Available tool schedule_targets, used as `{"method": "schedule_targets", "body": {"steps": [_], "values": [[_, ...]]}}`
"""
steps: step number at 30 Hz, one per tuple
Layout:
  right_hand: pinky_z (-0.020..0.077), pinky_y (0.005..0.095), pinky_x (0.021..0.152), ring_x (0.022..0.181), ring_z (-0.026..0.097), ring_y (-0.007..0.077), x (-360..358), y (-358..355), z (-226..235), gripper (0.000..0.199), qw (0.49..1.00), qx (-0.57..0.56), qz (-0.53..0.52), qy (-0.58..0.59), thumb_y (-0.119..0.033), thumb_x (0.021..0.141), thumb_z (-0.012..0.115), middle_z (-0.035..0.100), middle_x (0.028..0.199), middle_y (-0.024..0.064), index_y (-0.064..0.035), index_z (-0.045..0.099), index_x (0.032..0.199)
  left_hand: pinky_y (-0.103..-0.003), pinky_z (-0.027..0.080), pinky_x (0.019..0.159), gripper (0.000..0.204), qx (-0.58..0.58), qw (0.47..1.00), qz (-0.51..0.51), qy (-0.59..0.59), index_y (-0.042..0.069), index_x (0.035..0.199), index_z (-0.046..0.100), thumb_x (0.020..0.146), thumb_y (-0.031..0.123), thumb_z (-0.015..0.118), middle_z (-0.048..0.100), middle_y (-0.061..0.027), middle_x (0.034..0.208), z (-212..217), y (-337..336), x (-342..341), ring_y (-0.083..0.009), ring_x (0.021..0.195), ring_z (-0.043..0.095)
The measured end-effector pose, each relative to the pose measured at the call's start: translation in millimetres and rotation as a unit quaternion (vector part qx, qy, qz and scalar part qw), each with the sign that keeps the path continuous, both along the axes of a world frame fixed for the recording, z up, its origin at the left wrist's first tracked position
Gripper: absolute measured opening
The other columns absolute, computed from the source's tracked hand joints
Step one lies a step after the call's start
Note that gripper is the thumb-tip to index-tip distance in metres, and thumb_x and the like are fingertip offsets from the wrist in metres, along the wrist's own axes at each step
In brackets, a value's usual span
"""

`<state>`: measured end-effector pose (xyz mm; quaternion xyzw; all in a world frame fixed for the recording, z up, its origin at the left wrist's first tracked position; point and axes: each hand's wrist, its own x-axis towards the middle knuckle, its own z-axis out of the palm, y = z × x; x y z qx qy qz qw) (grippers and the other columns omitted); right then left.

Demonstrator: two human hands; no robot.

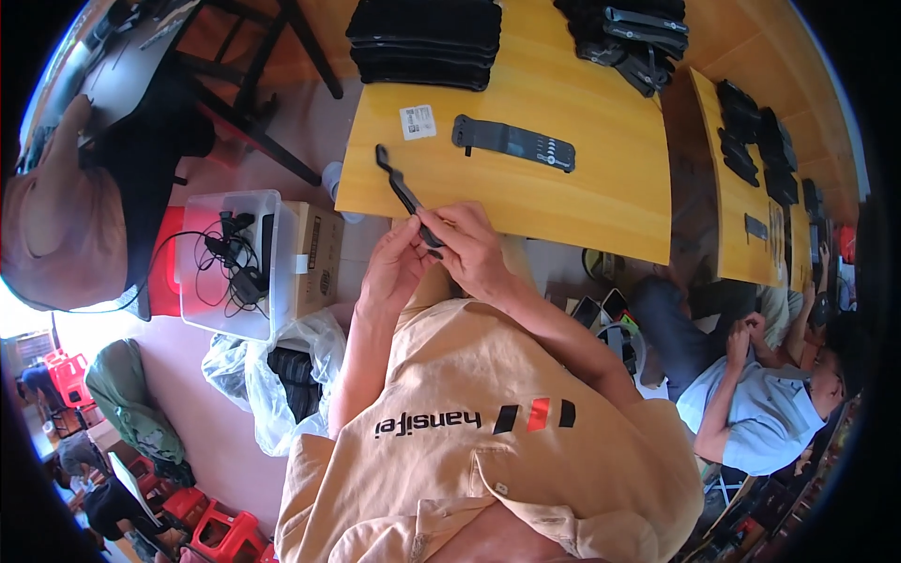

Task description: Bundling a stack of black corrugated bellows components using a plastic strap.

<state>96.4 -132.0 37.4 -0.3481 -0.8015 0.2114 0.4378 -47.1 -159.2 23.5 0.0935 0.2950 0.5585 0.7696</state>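
Observation:
Both my hands are closed round the lower end of a narrow black strap-like piece, just off the table's near edge. Its upper part rises to the left over the table and bends at the tip. My left hand pinches it from the left, and my right hand grips it from the right. On the yellow wooden table, past my right hand, a dark grey flat strap with white markings lies flat. A small white printed label rests to its left.
At the table's far side are a stack of black flat pieces and a pile of dark straps. To my left stand a clear bin of cables, a cardboard box and a plastic bag. People sit at both sides.

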Motion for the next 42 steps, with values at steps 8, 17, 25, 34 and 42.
{"method": "schedule_targets", "body": {"steps": [8,17,25,34,42], "values": [[0.0486,0.0303,0.072,0.086,0.060,0.0250,41.0,-9.0,36.2,0.027,0.974,-0.176,0.026,0.142,0.007,0.072,0.065,0.061,0.092,0.0118,0.0002,0.065,0.098,-0.025,0.055,0.070,0.027,0.042,0.992,-0.021,0.118,-0.003,0.109,0.056,0.092,0.017,0.052,0.066,-0.0116,0.093,30.1,6.1,13.1,-0.0147,0.079,0.065],[0.0494,0.0294,0.057,0.068,0.062,0.0216,49.4,-5.1,38.1,0.017,0.992,-0.100,0.025,0.075,0.008,0.070,0.066,0.062,0.084,0.0092,0.0014,0.064,0.086,-0.023,0.055,0.070,0.027,0.052,0.975,-0.025,0.217,-0.005,0.111,0.055,0.090,0.010,0.053,0.064,-0.0136,0.095,40.6,3.9,28.0,-0.0145,0.081,0.065],[0.0500,0.0292,0.055,0.067,0.062,0.0239,51.5,-6.3,40.7,0.020,0.998,-0.055,0.021,0.023,0.009,0.067,0.067,0.062,0.082,0.0113,0.0017,0.064,0.085,-0.024,0.055,0.069,0.023,0.019,0.971,-0.012,0.237,-0.003,0.106,0.058,0.085,0.006,0.060,0.065,-0.0086,0.089,35.6,4.9,30.8,-0.0130,0.077,0.064],[0.0491,0.0307,0.053,0.061,0.058,0.0240,51.9,-6.8,39.9,0.014,0.999,-0.041,0.024,-0.015,0.005,0.069,0.063,0.057,0.074,0.0079,-0.0006,0.060,0.082,-0.024,0.055,0.066,0.022,0.014,0.963,0.001,0.268,-0.002,0.097,0.061,0.079,0.007,0.069,0.065,-0.0060,0.083,39.3,3.9,34.1,-0.0103,0.073,0.062],[0.0473,0.0293,0.052,0.058,0.056,0.0261,50.6,-4.6,34.8,0.008,0.961,-0.258,0.027,0.097,0.005,0.072,0.060,0.055,0.071,0.0107,0.0015,0.059,0.080,-0.025,0.056,0.065,0.021,0.016,0.967,-0.014,0.255,-0.003,0.095,0.061,0.079,0.008,0.069,0.065,-0.0075,0.083,33.5,2.3,34.1,-0.0127,0.073,0.063]]}}
